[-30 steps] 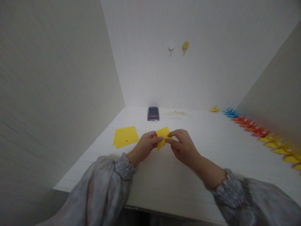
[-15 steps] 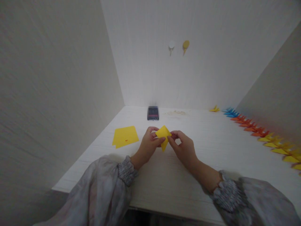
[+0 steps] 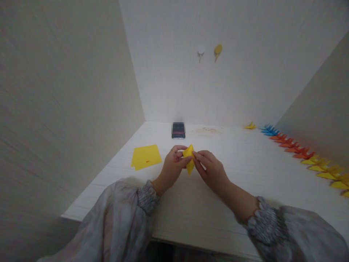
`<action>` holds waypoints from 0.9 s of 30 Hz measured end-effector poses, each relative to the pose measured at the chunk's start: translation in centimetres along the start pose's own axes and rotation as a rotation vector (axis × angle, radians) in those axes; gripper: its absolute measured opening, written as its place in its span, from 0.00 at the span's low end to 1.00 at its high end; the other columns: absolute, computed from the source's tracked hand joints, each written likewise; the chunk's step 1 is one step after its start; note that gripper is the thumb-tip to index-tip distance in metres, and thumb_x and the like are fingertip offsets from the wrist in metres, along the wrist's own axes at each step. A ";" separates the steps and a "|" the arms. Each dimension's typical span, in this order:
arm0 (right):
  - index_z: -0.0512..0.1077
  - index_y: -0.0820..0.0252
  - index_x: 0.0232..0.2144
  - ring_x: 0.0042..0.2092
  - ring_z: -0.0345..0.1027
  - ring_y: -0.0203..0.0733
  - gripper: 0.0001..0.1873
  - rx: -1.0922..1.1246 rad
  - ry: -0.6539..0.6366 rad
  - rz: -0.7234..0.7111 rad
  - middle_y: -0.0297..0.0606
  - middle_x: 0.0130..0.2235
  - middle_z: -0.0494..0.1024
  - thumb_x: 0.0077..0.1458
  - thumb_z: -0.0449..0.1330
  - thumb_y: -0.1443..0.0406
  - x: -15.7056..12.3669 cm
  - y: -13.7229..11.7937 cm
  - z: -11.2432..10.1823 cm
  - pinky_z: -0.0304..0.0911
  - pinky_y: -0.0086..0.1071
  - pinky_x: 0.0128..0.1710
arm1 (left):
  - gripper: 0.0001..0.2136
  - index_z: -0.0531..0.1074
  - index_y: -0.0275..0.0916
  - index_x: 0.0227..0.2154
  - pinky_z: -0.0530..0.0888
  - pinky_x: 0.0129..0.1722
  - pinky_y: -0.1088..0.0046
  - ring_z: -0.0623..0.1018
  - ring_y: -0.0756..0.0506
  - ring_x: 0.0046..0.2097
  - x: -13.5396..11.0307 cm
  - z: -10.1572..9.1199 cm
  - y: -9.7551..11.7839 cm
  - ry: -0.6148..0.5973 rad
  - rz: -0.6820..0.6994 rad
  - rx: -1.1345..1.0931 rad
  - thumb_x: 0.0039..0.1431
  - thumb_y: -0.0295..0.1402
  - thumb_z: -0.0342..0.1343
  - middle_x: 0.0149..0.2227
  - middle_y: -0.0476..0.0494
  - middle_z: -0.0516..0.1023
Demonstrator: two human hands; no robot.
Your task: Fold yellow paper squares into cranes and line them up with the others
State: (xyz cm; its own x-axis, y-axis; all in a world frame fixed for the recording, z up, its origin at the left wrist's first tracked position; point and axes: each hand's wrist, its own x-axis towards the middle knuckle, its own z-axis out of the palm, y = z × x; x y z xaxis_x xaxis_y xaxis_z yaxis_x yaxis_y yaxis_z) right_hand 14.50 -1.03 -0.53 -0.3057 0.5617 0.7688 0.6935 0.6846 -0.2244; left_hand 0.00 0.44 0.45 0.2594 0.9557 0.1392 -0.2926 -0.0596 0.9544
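Paper (image 3: 188,151) in the left hand (image 3: 172,166) looks narrower than before.

the table (image 3: 245,160) is viewed from the head, forward and down. dimly lit, it seems framed from nearby.

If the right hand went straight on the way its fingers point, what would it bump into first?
The folded yellow paper: the right hand has its fingertips at the edge. Past it, the left hand seems next, though depth is unclear.
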 end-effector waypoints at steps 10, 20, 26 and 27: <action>0.67 0.62 0.42 0.34 0.64 0.39 0.13 0.059 0.070 0.100 0.42 0.33 0.70 0.52 0.51 0.70 0.2 -0.1 0.0 0.64 0.33 0.33 | 0.18 0.61 0.36 0.38 0.68 0.28 0.78 0.73 0.53 0.26 0.1 0.1 -0.3 0.003 0.024 -0.013 0.44 0.33 0.58 0.24 0.50 0.74; 0.69 0.59 0.39 0.33 0.62 0.40 0.13 -0.039 0.056 0.005 0.40 0.31 0.70 0.51 0.52 0.71 -0.1 0.4 -0.1 0.60 0.36 0.32 | 0.13 0.72 0.34 0.33 0.70 0.28 0.78 0.72 0.52 0.29 -0.1 0.3 0.6 0.138 -0.001 0.101 0.46 0.37 0.56 0.28 0.47 0.74; 0.69 0.59 0.39 0.34 0.63 0.40 0.11 0.033 0.041 0.035 0.41 0.32 0.71 0.53 0.51 0.70 0.0 0.2 -0.1 0.61 0.35 0.33 | 0.11 0.73 0.34 0.31 0.71 0.31 0.75 0.72 0.51 0.29 -0.1 0.1 0.4 0.107 -0.004 0.056 0.46 0.36 0.56 0.28 0.47 0.74; 0.69 0.59 0.39 0.35 0.63 0.39 0.11 0.053 0.039 0.042 0.41 0.33 0.71 0.53 0.51 0.70 0.0 0.2 -0.1 0.62 0.35 0.33 | 0.11 0.74 0.34 0.31 0.71 0.31 0.74 0.72 0.51 0.30 -0.1 0.1 0.4 0.104 -0.007 0.049 0.46 0.36 0.56 0.28 0.47 0.74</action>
State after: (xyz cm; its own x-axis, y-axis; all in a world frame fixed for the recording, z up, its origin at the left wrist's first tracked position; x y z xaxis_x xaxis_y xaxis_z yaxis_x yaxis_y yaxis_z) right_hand 14.72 -0.95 -0.52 -0.2506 0.5727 0.7805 0.6693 0.6850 -0.2877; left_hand -0.05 0.25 0.90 0.1639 0.9806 0.1071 -0.2456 -0.0646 0.9672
